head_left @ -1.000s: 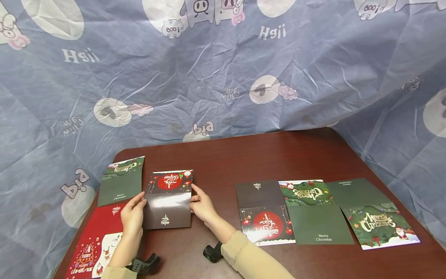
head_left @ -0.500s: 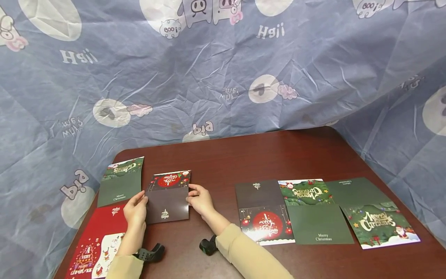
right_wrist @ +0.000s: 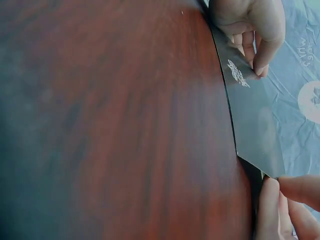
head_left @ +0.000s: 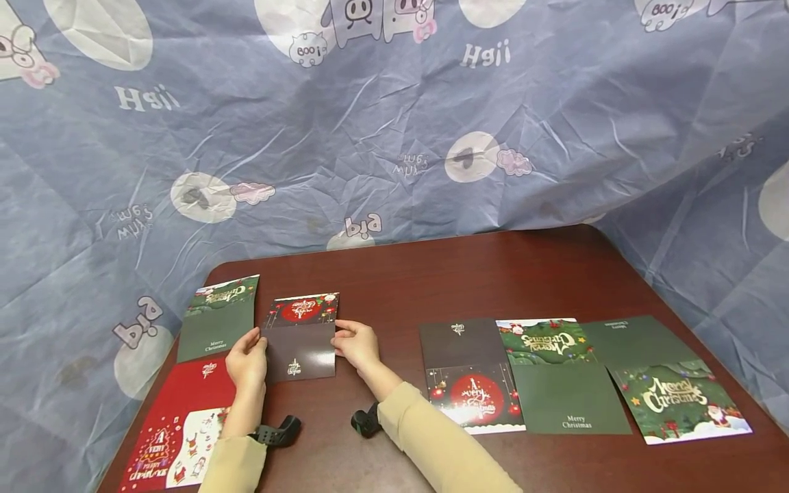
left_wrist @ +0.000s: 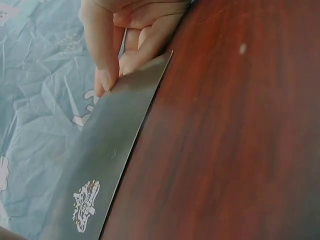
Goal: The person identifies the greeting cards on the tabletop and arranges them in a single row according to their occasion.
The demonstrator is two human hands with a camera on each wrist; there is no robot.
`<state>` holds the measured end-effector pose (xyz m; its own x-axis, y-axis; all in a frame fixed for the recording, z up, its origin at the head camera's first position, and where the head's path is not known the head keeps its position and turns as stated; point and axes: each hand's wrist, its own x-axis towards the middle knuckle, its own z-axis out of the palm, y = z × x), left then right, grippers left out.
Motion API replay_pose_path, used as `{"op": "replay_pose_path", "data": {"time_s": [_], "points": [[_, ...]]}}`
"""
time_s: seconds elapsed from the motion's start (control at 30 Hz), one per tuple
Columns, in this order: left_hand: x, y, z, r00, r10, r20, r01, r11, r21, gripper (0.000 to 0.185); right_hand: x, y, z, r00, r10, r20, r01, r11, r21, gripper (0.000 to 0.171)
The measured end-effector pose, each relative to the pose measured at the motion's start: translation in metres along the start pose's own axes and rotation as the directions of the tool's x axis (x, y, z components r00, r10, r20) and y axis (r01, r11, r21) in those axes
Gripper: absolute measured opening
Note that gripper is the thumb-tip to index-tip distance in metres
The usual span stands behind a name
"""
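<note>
Pinching the dark card (head_left: 301,342) by its side edges with left grip (head_left: 248,363) and right grip (head_left: 359,346). Held at the table's (head_left: 394,281) left side, near the red card (head_left: 175,418) and just beside a green card (head_left: 216,329).

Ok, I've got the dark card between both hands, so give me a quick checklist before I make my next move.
1. Left hand pinching the dark card at its left edge: ok.
2. Right hand pinching its right edge: ok.
3. Dark card's right edge flat on the table: not ok; it looks raised, with a dark area beneath it in the right wrist view.
4. Gap to the green card at far left: ok near the top.
5. Red card fully visible: not ok; the left forearm covers part.
</note>
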<state>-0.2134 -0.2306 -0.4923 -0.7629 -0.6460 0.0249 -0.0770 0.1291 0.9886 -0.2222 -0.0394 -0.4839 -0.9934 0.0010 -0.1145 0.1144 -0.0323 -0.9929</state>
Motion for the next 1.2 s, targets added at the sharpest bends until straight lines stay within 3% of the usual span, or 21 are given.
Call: {"op": "replay_pose_path", "data": {"time_s": [0.13, 0.57, 0.97, 1.2], "points": [[0.002, -0.001, 0.004, 0.999, 0.034, -0.028, -0.034, 0.999, -0.008, 0.03, 0.005, 0.002, 0.002, 1.0, -0.02, -0.01, 0.02, 1.0, -0.007, 0.038], [0.008, -0.008, 0.015, 0.987, 0.115, -0.111, -0.105, 0.991, 0.086, 0.033, 0.023, 0.002, 0.012, 0.996, -0.026, -0.084, 0.022, 0.999, -0.045, 0.022], [0.016, -0.008, 0.024, 0.962, 0.195, -0.191, -0.184, 0.98, 0.073, 0.024, 0.033, 0.002, 0.021, 0.989, -0.057, -0.137, 0.037, 0.99, -0.139, 0.019], [0.021, -0.007, 0.03, 0.953, 0.193, -0.234, -0.187, 0.981, 0.047, 0.024, 0.035, -0.001, 0.023, 0.982, -0.076, -0.174, 0.056, 0.991, -0.118, 0.02]]}}
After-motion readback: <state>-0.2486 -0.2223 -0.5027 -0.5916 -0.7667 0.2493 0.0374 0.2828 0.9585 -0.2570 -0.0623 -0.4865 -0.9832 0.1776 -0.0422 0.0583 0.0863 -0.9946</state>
